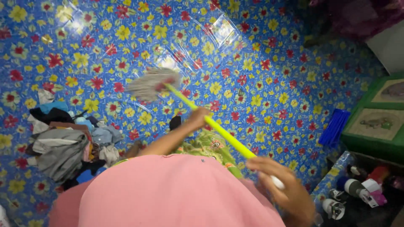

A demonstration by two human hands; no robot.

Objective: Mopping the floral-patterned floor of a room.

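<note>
I hold a mop with a bright yellow-green handle (pixel 223 134). Its grey string head (pixel 149 84) is blurred and rests on the glossy blue floor covering with red and yellow flowers (pixel 252 63). My left hand (pixel 198 117) grips the handle about midway down, with the arm reaching out over my pink shirt (pixel 168 193). My right hand (pixel 282 191) is closed around the handle's upper end, close to my body at the lower right.
A pile of grey, blue and dark clothes (pixel 67 143) lies on the floor at the left. A blue bristly object (pixel 334 126) leans beside a green piece of furniture (pixel 374 143) at the right. Several bottles (pixel 357 189) sit at the lower right.
</note>
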